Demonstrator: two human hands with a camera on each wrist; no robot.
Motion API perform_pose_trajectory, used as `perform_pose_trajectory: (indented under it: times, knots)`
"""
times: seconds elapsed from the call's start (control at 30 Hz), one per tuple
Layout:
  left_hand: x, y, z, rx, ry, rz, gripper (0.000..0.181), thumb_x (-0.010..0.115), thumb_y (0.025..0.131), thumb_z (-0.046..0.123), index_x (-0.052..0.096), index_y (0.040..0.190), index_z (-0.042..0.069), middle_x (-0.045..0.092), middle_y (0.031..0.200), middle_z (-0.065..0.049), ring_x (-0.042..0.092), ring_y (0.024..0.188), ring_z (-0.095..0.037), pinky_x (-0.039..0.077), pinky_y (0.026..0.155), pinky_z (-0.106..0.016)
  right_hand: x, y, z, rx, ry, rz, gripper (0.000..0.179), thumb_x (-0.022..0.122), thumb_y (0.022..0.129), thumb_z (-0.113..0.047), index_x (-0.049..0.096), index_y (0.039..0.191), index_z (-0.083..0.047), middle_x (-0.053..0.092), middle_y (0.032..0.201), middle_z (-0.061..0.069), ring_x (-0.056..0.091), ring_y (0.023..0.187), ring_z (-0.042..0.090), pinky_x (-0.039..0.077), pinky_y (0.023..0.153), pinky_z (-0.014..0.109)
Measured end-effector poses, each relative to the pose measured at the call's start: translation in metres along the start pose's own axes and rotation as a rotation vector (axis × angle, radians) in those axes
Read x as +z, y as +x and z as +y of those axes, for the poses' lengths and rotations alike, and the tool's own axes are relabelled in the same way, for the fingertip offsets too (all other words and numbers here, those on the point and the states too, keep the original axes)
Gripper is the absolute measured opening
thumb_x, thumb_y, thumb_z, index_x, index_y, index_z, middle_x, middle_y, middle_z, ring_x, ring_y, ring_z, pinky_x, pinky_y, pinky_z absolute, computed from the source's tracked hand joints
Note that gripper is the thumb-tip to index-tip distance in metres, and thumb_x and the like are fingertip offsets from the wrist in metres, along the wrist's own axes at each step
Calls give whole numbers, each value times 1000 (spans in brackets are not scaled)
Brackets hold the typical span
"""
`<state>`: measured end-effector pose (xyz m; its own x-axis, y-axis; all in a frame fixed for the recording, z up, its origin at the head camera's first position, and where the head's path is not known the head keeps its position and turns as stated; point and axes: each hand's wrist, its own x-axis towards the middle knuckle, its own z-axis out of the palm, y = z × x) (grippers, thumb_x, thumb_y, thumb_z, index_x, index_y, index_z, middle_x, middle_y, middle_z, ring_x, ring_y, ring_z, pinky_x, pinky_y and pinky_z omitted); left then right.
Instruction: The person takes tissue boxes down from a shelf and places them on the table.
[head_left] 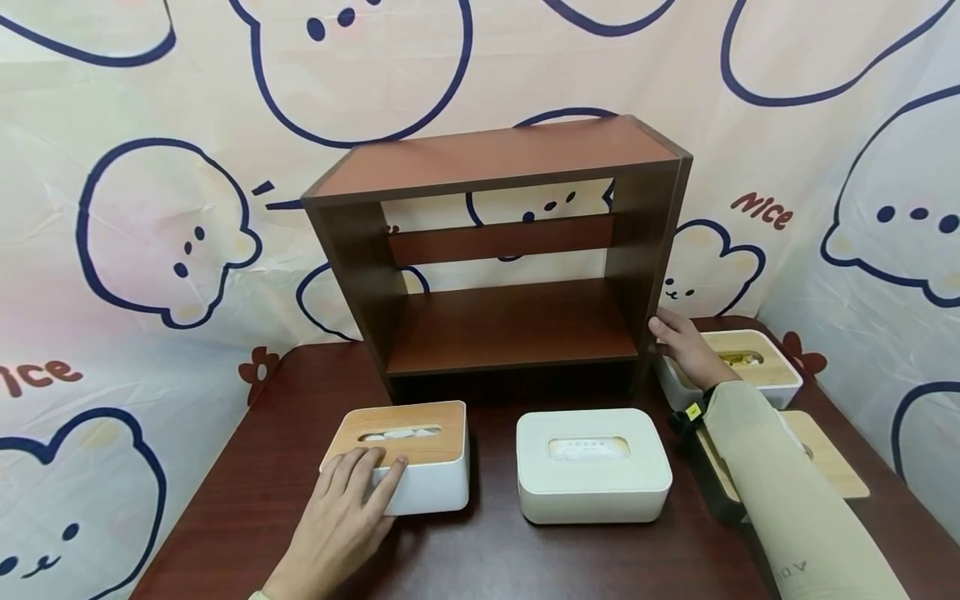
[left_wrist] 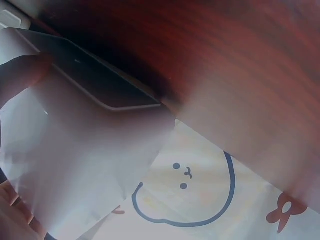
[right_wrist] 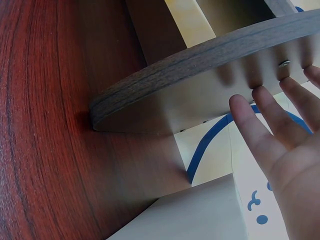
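My left hand (head_left: 341, 512) holds a white tissue box (head_left: 431, 492) with a wooden lid. Its fingers reach over the lid and the thumb lies at the front edge. White tissue shows in the slot. In the left wrist view the thumb (left_wrist: 25, 75) and fingers (left_wrist: 20, 212) lie on different sides of this box, and a dark surface shows along its lower edge. My right hand (head_left: 686, 346) is at the right side panel of a brown two-tone shelf (head_left: 510, 162). In the right wrist view its straight fingertips (right_wrist: 257, 97) meet the panel's outer face (right_wrist: 180, 102).
An all-white tissue box (head_left: 592, 504) stands front centre. At the right, a white box with a wooden lid (head_left: 780, 375) stands beside the shelf, with a dark box with a wooden lid (head_left: 832, 450) nearer, partly behind my sleeve. A cartoon-printed curtain (head_left: 187, 367) surrounds the table (head_left: 247, 500).
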<state>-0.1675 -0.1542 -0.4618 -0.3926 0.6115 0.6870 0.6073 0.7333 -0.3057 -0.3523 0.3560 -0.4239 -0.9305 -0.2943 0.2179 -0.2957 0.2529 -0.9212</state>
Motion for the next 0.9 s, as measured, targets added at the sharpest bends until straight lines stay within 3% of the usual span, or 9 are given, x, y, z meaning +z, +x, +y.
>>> perform_pose_trajectory:
  times: [0.23, 0.53, 0.7, 0.9]
  knots:
    - [1, -1, 0, 12, -33, 1, 52, 47, 79, 21, 61, 124, -1, 56, 113, -30, 53, 104, -51, 38, 88, -62, 1, 0, 0, 1, -2, -6, 60, 35, 107, -36, 20, 155, -2, 28, 153, 23, 37, 130, 40, 32, 104, 60]
    - [2, -3, 2, 18, -25, -35, 48, 54, 78, 25, 61, 119, 1, 55, 112, -27, 53, 102, -48, 40, 83, -57, 0, -1, -3, -8, -2, 1, 61, 35, 107, -35, 20, 154, 1, 29, 151, 27, 44, 124, 27, 33, 102, 61]
    - [2, -5, 2, 27, -12, -60, 50, 59, 71, 24, 59, 116, 3, 54, 113, -27, 53, 101, -47, 39, 79, -56, 0, -2, -4, -6, -6, 1, 60, 35, 107, -35, 22, 153, 2, 31, 150, 26, 47, 120, 19, 36, 103, 55]
    - [3, -7, 3, 24, -3, -80, 58, 66, 60, 24, 58, 115, 5, 53, 120, -30, 52, 103, -48, 39, 80, -55, 0, -2, -4, 4, -16, 6, 59, 34, 107, -35, 21, 154, -1, 30, 152, 24, 43, 126, 30, 40, 102, 48]
